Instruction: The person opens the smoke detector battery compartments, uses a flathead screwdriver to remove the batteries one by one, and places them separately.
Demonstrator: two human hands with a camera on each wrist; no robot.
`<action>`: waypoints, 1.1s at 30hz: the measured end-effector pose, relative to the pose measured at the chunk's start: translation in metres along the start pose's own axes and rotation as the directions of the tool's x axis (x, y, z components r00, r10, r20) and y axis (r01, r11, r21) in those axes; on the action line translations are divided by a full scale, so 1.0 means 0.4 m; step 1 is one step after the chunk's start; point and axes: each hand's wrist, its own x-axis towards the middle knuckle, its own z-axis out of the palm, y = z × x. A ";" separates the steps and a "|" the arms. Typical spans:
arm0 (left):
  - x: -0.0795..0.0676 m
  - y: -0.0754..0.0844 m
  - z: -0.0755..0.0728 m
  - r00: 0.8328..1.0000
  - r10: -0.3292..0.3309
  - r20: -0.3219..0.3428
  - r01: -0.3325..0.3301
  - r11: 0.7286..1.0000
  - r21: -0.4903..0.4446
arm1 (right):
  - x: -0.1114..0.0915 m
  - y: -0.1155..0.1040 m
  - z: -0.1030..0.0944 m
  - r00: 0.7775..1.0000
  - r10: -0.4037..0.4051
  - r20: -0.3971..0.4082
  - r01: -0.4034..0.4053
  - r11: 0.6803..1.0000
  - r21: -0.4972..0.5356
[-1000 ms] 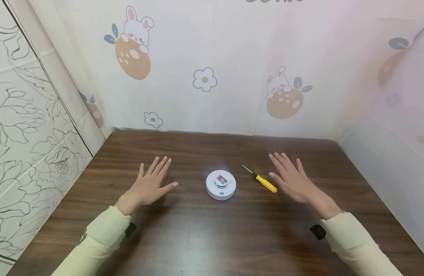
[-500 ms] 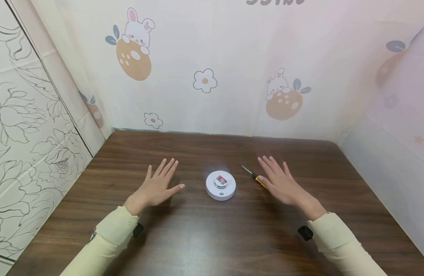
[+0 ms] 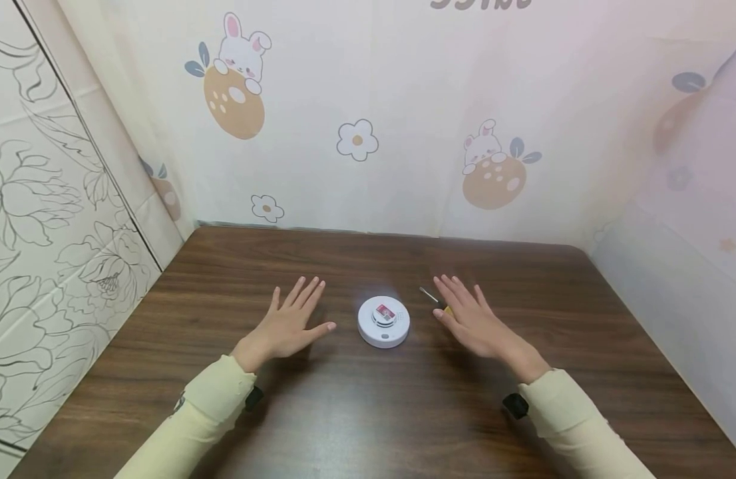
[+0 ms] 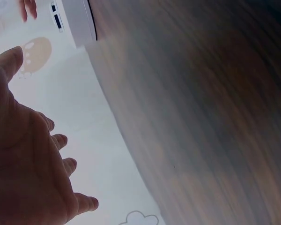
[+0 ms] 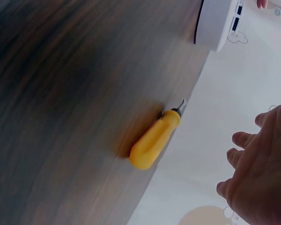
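You could read no text, as the red-and-white label [image 3: 385,313] on the white disc [image 3: 372,331] was too small and the backdrop's [image 3: 416,100] grey lettering [image 3: 481,3] was cropped.

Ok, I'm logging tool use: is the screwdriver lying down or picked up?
Lying down: the screwdriver rests on the table, and the right wrist view shows a gap between it and the right hand.

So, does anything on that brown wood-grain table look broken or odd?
Nothing stands out. The round white plastic-looking device sits flat, with no visible damage. The yellow-handled, metal-tipped screwdriver lies slantwise, which seems ordinary; the bare right hand partly hides it in the head view.
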 end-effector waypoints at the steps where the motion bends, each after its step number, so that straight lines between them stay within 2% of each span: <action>1: 0.002 0.003 0.002 1.000 0.002 0.004 -0.002 1.000 0.000 | 0.002 -0.002 0.002 1.000 -0.002 0.001 0.002 1.000 -0.002; 16: 0.041 0.044 0.030 0.999 0.028 0.043 -0.029 0.999 0.020 | 0.037 -0.046 0.035 0.999 -0.051 -0.002 0.051 0.999 -0.007; 24: 0.062 0.058 0.051 0.998 0.050 0.043 -0.051 0.999 0.017 | 0.052 -0.064 0.072 0.995 -0.090 0.037 0.092 0.995 -0.028; 33: 0.076 0.072 0.065 0.996 0.044 0.072 -0.045 0.999 0.013 | 0.059 -0.074 0.082 0.993 -0.102 0.056 0.104 0.994 -0.036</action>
